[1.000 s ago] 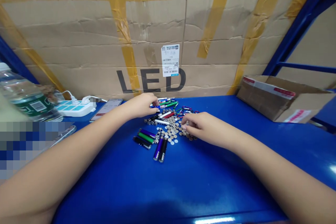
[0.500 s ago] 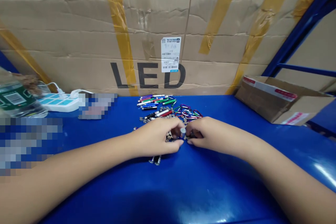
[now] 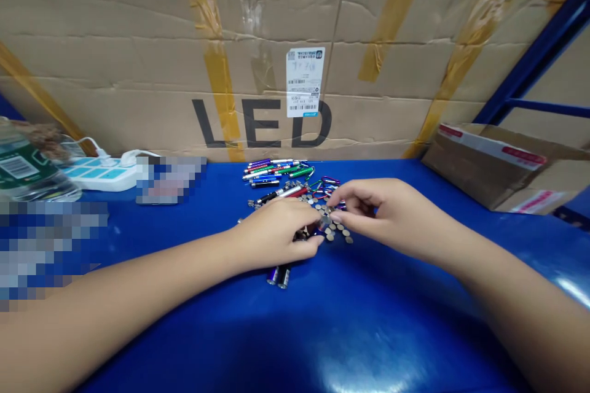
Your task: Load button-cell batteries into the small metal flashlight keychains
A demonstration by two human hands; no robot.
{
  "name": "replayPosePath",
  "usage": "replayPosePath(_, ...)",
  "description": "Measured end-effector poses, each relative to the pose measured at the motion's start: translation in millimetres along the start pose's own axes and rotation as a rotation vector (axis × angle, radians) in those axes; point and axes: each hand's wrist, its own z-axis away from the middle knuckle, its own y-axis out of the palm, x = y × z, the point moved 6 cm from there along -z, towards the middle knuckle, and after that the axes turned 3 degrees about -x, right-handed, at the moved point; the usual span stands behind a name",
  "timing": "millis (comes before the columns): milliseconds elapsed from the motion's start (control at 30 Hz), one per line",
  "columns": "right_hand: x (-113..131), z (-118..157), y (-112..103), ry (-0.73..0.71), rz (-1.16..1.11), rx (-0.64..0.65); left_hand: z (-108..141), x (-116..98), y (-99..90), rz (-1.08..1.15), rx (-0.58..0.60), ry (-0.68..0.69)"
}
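Note:
My left hand (image 3: 276, 236) lies curled over a dark keychain flashlight (image 3: 304, 233), which is mostly hidden by my fingers. My right hand (image 3: 373, 206) reaches in from the right, its fingertips at a small metal button cell (image 3: 325, 220). I cannot tell whether they grip it. A loose scatter of button cells (image 3: 335, 229) lies beneath my right fingers. Just below my left hand, the ends of a blue and a black flashlight (image 3: 278, 276) stick out. Several more colored flashlights (image 3: 271, 172) and metal carabiners (image 3: 326, 187) lie further back on the blue table (image 3: 391, 319).
A large taped cardboard carton printed LED (image 3: 262, 123) stands behind the table. On the left are a water bottle (image 3: 27, 169), a power strip (image 3: 99, 175) and a pixelated object (image 3: 170, 179). An open cardboard box (image 3: 488, 166) sits at the right, beside a blue shelf frame (image 3: 530, 73).
My right hand has moved back from my left and up the view, uncovering button cells. The silver cylinder between my hands is gone from sight. The whole scene sits slightly higher in the view.

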Motion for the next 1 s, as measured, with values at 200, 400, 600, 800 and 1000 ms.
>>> replayPosePath(200,0,1,8,-0.009,-0.022,0.064,-1,1,0.1,0.019,0.0,-0.011)
replayPosePath(400,1,1,8,-0.028,-0.002,0.065,0,1,0.5,0.02,-0.009,-0.005)
replayPosePath(600,7,1,9,-0.128,0.027,0.05,0,2,1.6,0.008,-0.016,0.001)
replayPosePath(800,-2,3,-10,-0.069,0.106,-0.004,1,1,-0.3,-0.017,-0.023,-0.007)
replayPosePath(1000,-28,6,2,0.099,0.279,0.346,1,-3,0.0,-0.004,-0.021,0.033)
